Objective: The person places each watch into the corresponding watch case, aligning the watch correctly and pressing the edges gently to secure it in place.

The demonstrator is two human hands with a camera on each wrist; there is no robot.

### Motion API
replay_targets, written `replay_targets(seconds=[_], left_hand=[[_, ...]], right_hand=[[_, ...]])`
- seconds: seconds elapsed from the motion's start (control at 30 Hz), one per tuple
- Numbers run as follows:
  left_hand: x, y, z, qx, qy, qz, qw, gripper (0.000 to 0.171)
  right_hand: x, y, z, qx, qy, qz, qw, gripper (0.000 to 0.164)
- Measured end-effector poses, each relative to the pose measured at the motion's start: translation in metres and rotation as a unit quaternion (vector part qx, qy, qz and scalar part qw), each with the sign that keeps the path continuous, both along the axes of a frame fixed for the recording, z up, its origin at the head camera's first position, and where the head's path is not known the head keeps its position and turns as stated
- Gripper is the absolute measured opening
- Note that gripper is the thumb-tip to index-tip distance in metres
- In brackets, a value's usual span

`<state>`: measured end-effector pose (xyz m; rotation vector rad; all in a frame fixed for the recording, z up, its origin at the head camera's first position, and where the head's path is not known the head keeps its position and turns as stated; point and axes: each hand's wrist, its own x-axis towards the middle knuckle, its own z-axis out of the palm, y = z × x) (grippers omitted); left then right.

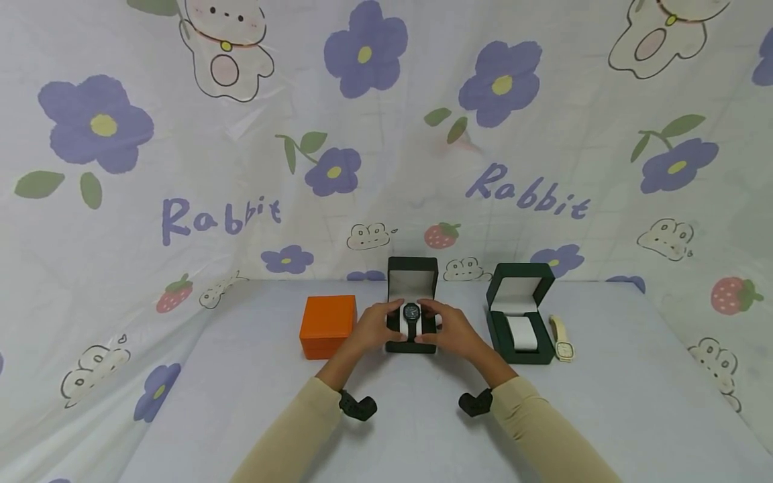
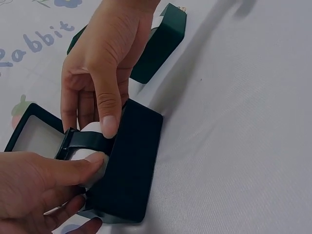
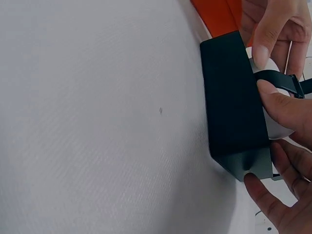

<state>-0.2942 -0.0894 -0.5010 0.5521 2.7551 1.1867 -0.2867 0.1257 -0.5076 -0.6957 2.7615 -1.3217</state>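
A black wristwatch is wrapped round a white cushion at the mouth of a dark green watch box. That box stands with its lid up at the back of the table. My left hand grips the cushion from the left, thumb on its front face below the watch strap. From the other side my right hand grips it too, its thumb beside the strap. In the right wrist view, a lower finger of my right hand touches the box's end. Part of the cushion is hidden inside the box.
An orange box, closed, stands just left of my left hand. To the right is a second green watch box, lid up, holding a bare white cushion. Beside it lies a gold watch. A patterned cloth hangs behind the table.
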Motion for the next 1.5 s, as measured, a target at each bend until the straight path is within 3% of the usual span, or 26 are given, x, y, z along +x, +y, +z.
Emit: replay_targets(seconds=[0.47,0.67,0.87,1.03,1.17,1.3,1.5], left_hand=[[-0.003,0.004,-0.007,-0.023,0.040,-0.014,0.9988,0.074],[-0.001,0.004,-0.006,-0.019,0.034,-0.021,0.9991,0.069],[0.004,0.002,-0.008,-0.005,0.024,-0.003,0.9997,0.079],[0.014,0.003,-0.012,0.048,0.024,0.024,0.9983,0.081],[0.022,0.006,-0.018,0.112,0.045,0.039,0.9919,0.081],[0.027,0.007,-0.026,0.130,0.055,0.058,0.9882,0.085],[0.035,0.007,-0.031,0.142,0.035,0.054,0.9877,0.092]], right_hand=[[-0.003,0.001,-0.006,0.017,0.014,-0.013,1.000,0.067],[-0.002,0.000,-0.004,0.026,0.015,-0.001,1.000,0.062],[0.000,0.001,-0.002,0.028,0.011,0.004,1.000,0.064],[0.001,0.005,0.006,0.033,0.014,0.013,0.999,0.064],[0.002,0.009,0.023,0.042,0.054,0.003,0.998,0.056],[0.004,0.009,0.044,0.035,0.123,-0.012,0.992,0.039],[0.010,0.002,0.075,0.019,0.255,-0.007,0.967,0.021]])
